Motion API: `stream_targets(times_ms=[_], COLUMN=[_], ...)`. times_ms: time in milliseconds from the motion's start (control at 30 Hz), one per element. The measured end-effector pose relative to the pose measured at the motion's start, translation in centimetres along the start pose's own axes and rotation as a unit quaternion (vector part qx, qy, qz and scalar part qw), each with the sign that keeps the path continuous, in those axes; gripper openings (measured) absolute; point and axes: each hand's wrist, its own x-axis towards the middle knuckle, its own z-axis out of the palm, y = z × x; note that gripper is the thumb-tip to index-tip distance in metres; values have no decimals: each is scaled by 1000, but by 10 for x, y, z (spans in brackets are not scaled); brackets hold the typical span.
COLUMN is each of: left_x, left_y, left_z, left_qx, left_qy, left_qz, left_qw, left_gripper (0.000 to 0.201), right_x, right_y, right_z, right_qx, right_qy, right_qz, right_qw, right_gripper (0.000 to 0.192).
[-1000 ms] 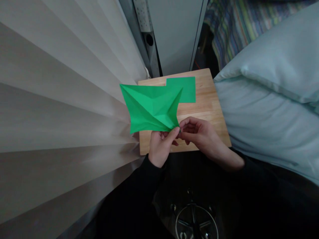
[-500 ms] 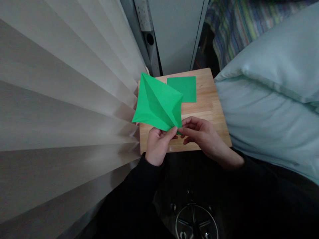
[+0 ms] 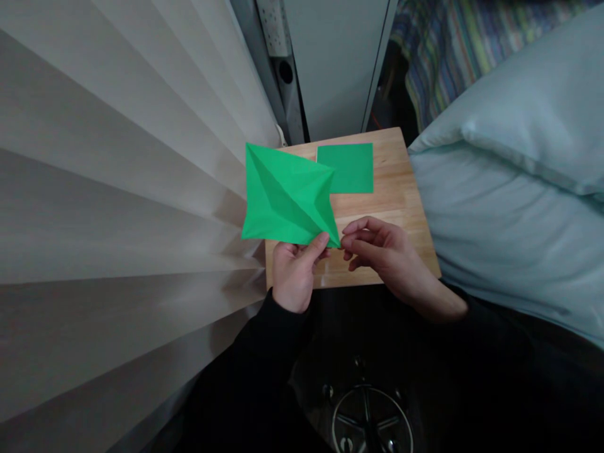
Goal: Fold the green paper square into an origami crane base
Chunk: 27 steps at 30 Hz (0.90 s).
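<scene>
A creased sheet of green origami paper [image 3: 287,195] is held up over the left part of the small wooden table [image 3: 401,201], its fold lines crossing on its face. My left hand [image 3: 296,270] pinches its lower edge, thumb on top and fingers beneath. At the sheet's lower right corner, my right hand [image 3: 382,248] is closed, thumb and index fingertip together on the tip. Behind the sheet, a flat stack or sheet of green paper [image 3: 353,167] lies on the table, partly covered by the held one.
A pale pleated curtain [image 3: 132,207] hangs close on the left. Beyond the table stands a grey-blue cabinet panel [image 3: 337,63]. Light blue bedding [image 3: 509,176] bulges on the right, with a striped cloth [image 3: 453,56] behind it. Below is a dark chair base with a metal ring [image 3: 372,421].
The held green paper has turned and shifted left, with its lower right corner now drawn out to a point. My left thumb has slid slightly left, away from my right fingertips.
</scene>
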Motion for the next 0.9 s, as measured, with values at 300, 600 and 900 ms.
stream_targets(times_ms=[300,600,900], left_x=[-7,-7,-10], left_y=[0,-10,-8], left_z=[9,7,10], left_qx=[-51,-24,-42], left_qy=[54,46,13], left_qz=[-28,-18,-17], left_qw=[997,998,999], left_gripper=[44,45,43], right_x=[-11,-12,-11], right_y=[2,5,4], right_z=[7,7,7], right_qx=[-277,-315,-254], right_qy=[66,84,94], right_qz=[-242,-291,-231], right_qw=[928,900,934], right_gripper=[16,4,12])
